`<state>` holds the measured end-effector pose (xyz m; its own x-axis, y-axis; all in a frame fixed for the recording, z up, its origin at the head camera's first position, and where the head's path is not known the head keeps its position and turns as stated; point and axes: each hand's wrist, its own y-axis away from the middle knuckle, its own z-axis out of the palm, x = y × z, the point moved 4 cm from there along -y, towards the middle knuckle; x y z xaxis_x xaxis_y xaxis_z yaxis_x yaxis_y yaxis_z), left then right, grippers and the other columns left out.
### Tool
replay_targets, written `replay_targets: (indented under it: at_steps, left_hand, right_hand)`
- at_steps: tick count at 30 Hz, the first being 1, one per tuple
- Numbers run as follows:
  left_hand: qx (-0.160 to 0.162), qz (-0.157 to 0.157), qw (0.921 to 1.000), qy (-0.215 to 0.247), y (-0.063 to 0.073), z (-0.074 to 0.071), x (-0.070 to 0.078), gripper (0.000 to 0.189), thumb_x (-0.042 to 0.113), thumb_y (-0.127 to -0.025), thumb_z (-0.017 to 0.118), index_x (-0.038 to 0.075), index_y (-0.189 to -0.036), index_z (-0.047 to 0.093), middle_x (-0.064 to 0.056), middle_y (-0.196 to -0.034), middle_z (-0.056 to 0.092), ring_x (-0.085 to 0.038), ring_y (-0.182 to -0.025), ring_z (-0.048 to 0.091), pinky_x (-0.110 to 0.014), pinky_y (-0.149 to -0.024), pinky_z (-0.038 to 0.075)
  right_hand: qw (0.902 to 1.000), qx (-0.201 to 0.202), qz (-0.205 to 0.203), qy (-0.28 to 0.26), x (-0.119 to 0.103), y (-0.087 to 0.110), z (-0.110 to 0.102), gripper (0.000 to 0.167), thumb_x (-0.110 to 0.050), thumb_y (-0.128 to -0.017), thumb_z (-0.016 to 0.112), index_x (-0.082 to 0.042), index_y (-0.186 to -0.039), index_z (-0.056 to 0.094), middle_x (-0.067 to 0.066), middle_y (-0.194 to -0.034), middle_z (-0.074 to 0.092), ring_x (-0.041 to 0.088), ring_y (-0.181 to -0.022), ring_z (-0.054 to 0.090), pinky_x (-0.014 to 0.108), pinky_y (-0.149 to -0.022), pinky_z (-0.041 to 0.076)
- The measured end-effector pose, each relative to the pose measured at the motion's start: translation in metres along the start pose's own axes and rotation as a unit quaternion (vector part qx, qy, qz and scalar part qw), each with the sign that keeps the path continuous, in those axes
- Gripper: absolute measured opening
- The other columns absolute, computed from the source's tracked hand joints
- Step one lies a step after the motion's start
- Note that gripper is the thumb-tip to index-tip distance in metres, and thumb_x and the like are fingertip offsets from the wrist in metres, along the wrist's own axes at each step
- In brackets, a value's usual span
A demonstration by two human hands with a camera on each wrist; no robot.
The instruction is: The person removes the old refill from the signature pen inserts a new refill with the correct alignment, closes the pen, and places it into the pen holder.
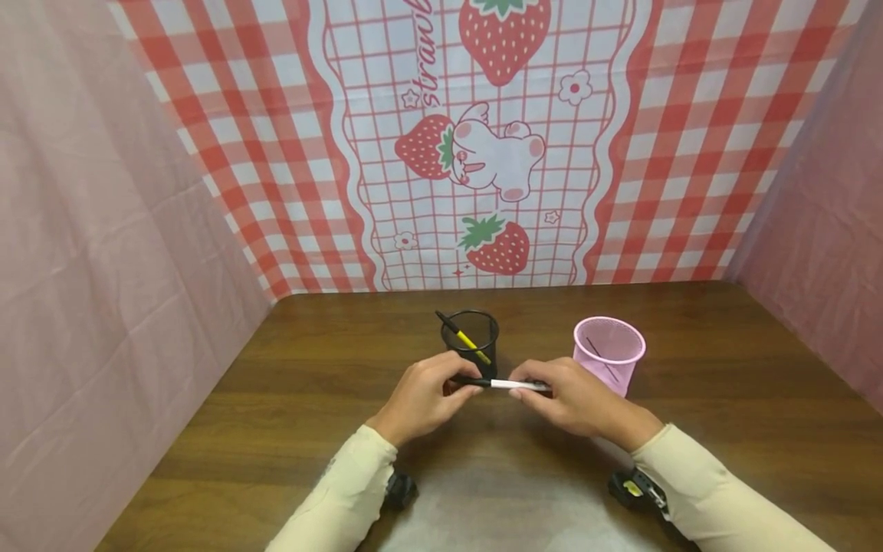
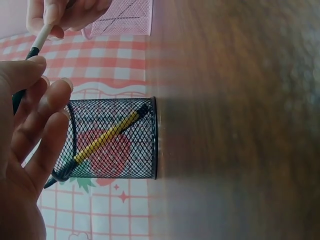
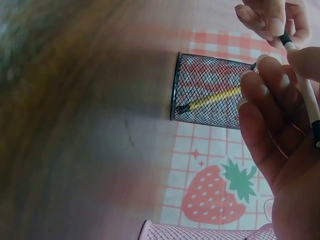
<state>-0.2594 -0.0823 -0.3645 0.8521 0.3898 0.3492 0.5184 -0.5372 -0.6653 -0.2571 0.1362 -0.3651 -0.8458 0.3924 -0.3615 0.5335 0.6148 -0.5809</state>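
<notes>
Both hands hold one white marker (image 1: 510, 385) with a black cap, level above the table. My left hand (image 1: 422, 399) pinches the black cap end between thumb and fingers. Around the white barrel (image 3: 306, 94), my right hand (image 1: 578, 400) has its thumb and fingers, with the barrel's black tail end showing in the right wrist view. Just behind the left hand stands a black mesh pen cup (image 2: 154, 145). A yellow pen with black ends (image 2: 102, 140) leans inside it. Behind the right hand is a pink mesh pen cup (image 1: 626, 376).
The wooden table (image 1: 276, 414) carries both cups. A red and white checked cloth (image 1: 255, 153) printed with strawberries hangs behind it. Pink curtains (image 1: 110, 268) close off the left and right sides. A dark wrist camera (image 1: 400, 491) shows below the left sleeve.
</notes>
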Motion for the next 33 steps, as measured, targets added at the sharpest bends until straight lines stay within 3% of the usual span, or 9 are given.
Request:
replay_targets:
  at_steps: [4, 11, 18, 22, 30, 33]
  left_hand:
    - [0.005, -0.016, 0.9997, 0.020, 0.001, 0.002, -0.003, 0.012, 0.013, -0.089, 0.079, 0.012, -0.098, 0.072, 0.007, -0.089, 0.064, -0.003, -0.072, 0.055, -0.016, -0.063, 0.048]
    - [0.017, -0.066, 0.9917, 0.109, 0.002, 0.003, -0.007, 0.011, 0.011, -0.086, 0.080, 0.012, -0.095, 0.073, 0.006, -0.089, 0.067, -0.006, -0.073, 0.058, -0.023, -0.062, 0.052]
    - [0.017, -0.084, 0.9883, 0.126, 0.003, 0.004, -0.008, 0.011, 0.013, -0.087, 0.081, 0.013, -0.096, 0.075, 0.007, -0.088, 0.067, -0.007, -0.072, 0.058, -0.024, -0.061, 0.051]
    - [0.010, -0.105, 0.9816, 0.159, 0.004, 0.005, -0.008, 0.010, 0.011, -0.087, 0.080, 0.010, -0.097, 0.076, 0.003, -0.085, 0.067, -0.012, -0.066, 0.062, -0.026, -0.058, 0.052]
    - [0.001, -0.146, 0.9664, 0.212, -0.004, -0.009, 0.020, 0.008, -0.004, -0.088, 0.074, -0.003, -0.096, 0.072, -0.009, -0.082, 0.067, -0.029, -0.061, 0.066, -0.026, -0.055, 0.054]
    - [0.002, -0.160, 0.9629, 0.218, -0.002, -0.007, 0.018, 0.008, -0.003, -0.088, 0.074, -0.003, -0.096, 0.073, -0.008, -0.082, 0.067, -0.031, -0.062, 0.067, -0.027, -0.056, 0.055]
  right_hand:
    - [1.0000, 0.003, -0.001, -0.001, 0.000, 0.000, 0.000, 0.010, -0.011, -0.091, 0.073, -0.018, -0.097, 0.070, -0.018, -0.077, 0.060, 0.000, -0.064, 0.053, 0.020, -0.057, 0.046]
    - [0.9999, 0.009, 0.004, -0.004, 0.000, -0.001, -0.001, 0.012, -0.011, -0.090, 0.074, -0.020, -0.098, 0.070, -0.017, -0.078, 0.061, 0.001, -0.065, 0.054, 0.021, -0.057, 0.046]
    - [0.9999, 0.015, 0.001, -0.008, -0.001, -0.001, -0.002, 0.014, -0.010, -0.089, 0.075, -0.020, -0.097, 0.070, -0.017, -0.079, 0.063, 0.001, -0.065, 0.055, 0.021, -0.057, 0.047]
    - [0.9998, 0.019, -0.005, -0.010, -0.002, -0.002, -0.003, 0.013, -0.008, -0.088, 0.075, -0.017, -0.096, 0.071, -0.016, -0.081, 0.065, 0.001, -0.066, 0.056, 0.021, -0.058, 0.048]
    - [0.9995, 0.026, -0.003, -0.017, -0.004, -0.002, -0.004, 0.009, -0.011, -0.088, 0.076, -0.016, -0.095, 0.072, -0.017, -0.081, 0.065, 0.001, -0.067, 0.057, 0.019, -0.061, 0.048]
    - [0.9994, 0.030, 0.005, -0.017, -0.004, -0.001, -0.004, 0.005, -0.014, -0.090, 0.075, -0.016, -0.095, 0.073, -0.017, -0.081, 0.065, 0.001, -0.068, 0.058, 0.021, -0.062, 0.049]
